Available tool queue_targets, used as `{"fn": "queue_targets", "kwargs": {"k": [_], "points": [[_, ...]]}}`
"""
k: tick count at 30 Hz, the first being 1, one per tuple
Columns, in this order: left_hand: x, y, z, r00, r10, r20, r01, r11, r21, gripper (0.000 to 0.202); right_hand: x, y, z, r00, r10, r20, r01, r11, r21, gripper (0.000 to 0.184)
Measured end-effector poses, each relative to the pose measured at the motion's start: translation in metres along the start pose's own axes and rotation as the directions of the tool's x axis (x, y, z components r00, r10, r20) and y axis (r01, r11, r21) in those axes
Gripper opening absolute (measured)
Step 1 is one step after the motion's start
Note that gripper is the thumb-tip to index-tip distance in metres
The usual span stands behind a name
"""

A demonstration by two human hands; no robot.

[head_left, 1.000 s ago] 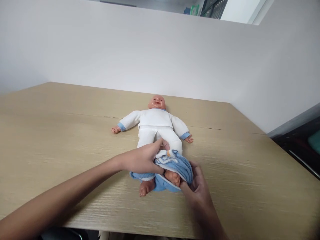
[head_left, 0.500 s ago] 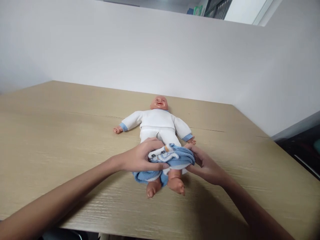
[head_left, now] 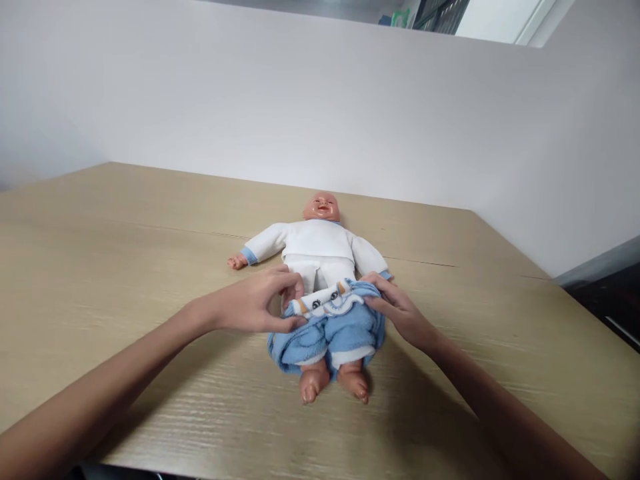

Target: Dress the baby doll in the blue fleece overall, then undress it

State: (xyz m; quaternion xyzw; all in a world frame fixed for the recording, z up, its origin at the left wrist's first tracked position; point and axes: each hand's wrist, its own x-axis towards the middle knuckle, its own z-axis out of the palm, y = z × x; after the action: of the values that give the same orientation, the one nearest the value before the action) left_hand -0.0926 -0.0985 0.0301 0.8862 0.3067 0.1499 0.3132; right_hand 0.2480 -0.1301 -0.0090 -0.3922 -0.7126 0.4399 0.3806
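The only camera sat on my head and looked forward and down along the desk (head_left: 125, 220) toward the white wall (head_left: 300, 100) behind it. It was close: my forearms ran in from the bottom corners, and my left hand (head_left: 250, 308) and right hand (head_left: 400, 312) met at the blue trousers (head_left: 345, 330) on the doll (head_left: 320, 243) in mid-frame.

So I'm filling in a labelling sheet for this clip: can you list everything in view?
doll: one, white outfit, on its back mid-table, head toward the wall, bare feet toward the camera
blue trousers: one pair, blue with a white patterned waistband, over the doll's legs
table: one, light wood, under the doll
wall: one, white, behind the table
left hand: one, grips the waistband's left side
right hand: one, grips the waistband's right side
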Motion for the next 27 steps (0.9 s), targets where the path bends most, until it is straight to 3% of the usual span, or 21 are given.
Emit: {"fn": "queue_targets", "kwargs": {"k": [5,9,13,17,21,24,27], "points": [[-0.013,-0.032,-0.001,0.990,0.054,0.130,-0.024,0.975,-0.222,0.037,0.001,0.021,0.019,0.955,0.219,-0.200,-0.189,0.969,0.159,0.035],[-0.017,-0.051,0.010,0.983,0.105,0.152,-0.039,0.923,-0.384,0.042,-0.011,0.036,0.031,0.917,0.350,-0.191,-0.265,0.893,0.365,0.048],[-0.014,-0.053,0.023,0.984,0.144,0.105,-0.077,0.876,-0.477,0.030,-0.017,0.040,0.037,0.882,0.442,-0.166,-0.283,0.777,0.563,0.058],[-0.014,-0.052,0.028,0.984,0.149,0.093,-0.080,0.852,-0.518,0.025,-0.015,0.035,0.037,0.887,0.439,-0.144,-0.270,0.745,0.610,0.054],[-0.015,-0.055,0.031,0.985,0.145,0.096,-0.059,0.795,-0.603,0.032,-0.013,0.032,0.035,0.901,0.420,-0.106,-0.280,0.751,0.599,0.053],[-0.015,-0.057,0.036,0.993,0.078,0.092,0.003,0.746,-0.666,0.039,-0.013,0.032,0.035,0.912,0.397,-0.105,-0.269,0.771,0.577,0.054],[-0.011,-0.057,0.046,1.000,-0.024,0.020,0.031,0.728,-0.685,0.039,-0.013,0.033,0.034,0.919,0.378,-0.114,-0.254,0.788,0.561,0.051]]}}
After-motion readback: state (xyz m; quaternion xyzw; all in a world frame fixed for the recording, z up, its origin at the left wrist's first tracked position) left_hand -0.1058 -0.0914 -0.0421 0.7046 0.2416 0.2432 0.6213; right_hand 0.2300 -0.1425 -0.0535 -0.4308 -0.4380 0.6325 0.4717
